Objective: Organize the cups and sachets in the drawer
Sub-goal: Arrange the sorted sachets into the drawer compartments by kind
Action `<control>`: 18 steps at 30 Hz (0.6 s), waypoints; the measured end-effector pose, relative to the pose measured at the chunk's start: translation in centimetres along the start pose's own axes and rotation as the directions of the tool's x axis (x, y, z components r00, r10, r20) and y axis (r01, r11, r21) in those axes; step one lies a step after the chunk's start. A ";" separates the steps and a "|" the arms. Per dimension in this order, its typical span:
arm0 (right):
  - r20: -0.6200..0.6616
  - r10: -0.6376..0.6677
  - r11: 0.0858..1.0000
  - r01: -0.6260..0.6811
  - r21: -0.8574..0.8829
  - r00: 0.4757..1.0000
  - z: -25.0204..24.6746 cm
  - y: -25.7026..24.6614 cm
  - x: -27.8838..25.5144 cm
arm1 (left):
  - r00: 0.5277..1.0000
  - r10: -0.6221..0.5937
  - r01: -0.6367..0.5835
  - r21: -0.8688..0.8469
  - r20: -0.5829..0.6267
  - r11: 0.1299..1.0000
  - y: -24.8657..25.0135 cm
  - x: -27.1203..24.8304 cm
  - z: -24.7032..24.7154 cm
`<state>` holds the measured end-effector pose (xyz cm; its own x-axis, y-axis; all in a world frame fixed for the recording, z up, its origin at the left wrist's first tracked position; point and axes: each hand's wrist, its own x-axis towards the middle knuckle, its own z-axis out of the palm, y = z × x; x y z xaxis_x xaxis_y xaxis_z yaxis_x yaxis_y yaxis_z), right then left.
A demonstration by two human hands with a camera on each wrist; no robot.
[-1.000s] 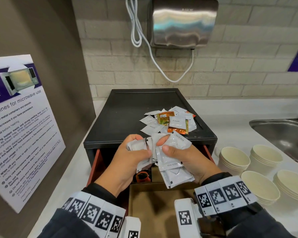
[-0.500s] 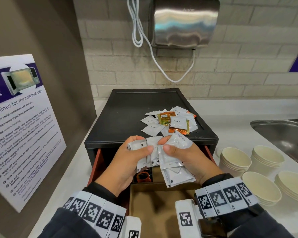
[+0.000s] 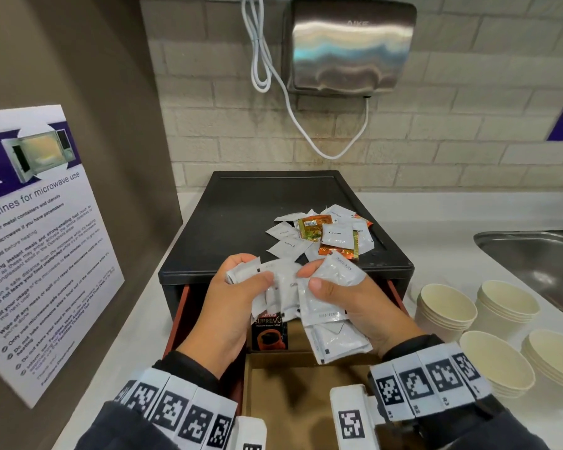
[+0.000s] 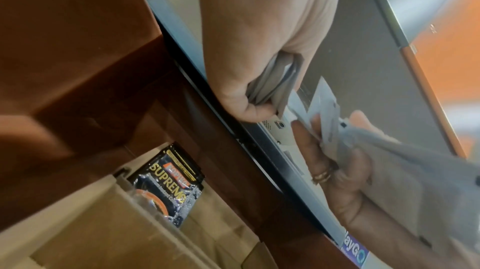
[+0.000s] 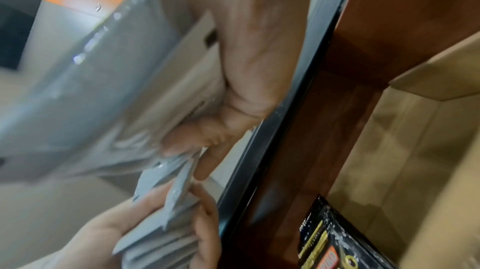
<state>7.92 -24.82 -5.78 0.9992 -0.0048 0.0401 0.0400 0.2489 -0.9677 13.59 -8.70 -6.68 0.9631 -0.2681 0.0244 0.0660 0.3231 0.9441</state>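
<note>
You stand at a pale counter [image 3: 163,306] against a brick wall, with a steel hand dryer [image 3: 350,43] mounted above and a microwave notice [image 3: 36,241] on the panel to the left. A black drawer unit [image 3: 267,206] sits at the counter's back edge, and its drawer [image 3: 306,384] is pulled out toward you, brown inside.

Your left hand [image 3: 231,306] and right hand [image 3: 358,306] meet over the open drawer, just in front of the unit's front edge. Both are closed on one bunch of white sachets [image 3: 319,306]: the left thumb presses down on the left part of the bunch with the fingers curled beneath, while the right thumb pins the fanned right part, whose lower packets hang below your palm toward the drawer. The two thumbs lie close together on top of the bunch. The wrist views are blurred but show the same curled fingers around the packets.

Directly under the bunch, a black coffee sachet [image 3: 269,332] stands in the drawer's back compartment.

A loose heap of white and orange sachets [image 3: 325,235] lies on top of the unit, toward its front right corner, just beyond your fingers.

Four stacks of paper cups [image 3: 446,306] stand on the counter to the right of the unit, near the sink [image 3: 533,264].
</note>
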 end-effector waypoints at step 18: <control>-0.114 0.129 0.990 -0.122 0.066 0.985 -0.8 -1.1 -0.1 | 0.895 0.437 -0.432 0.423 0.091 0.796 -0.1 -0.8 -0.1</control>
<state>7.74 -25.83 -4.89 0.9901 -0.0829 -0.1134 -0.0824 0.3111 -0.9468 12.81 -8.43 -6.82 0.8668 -0.1814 0.4644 -0.4740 -0.0110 0.8805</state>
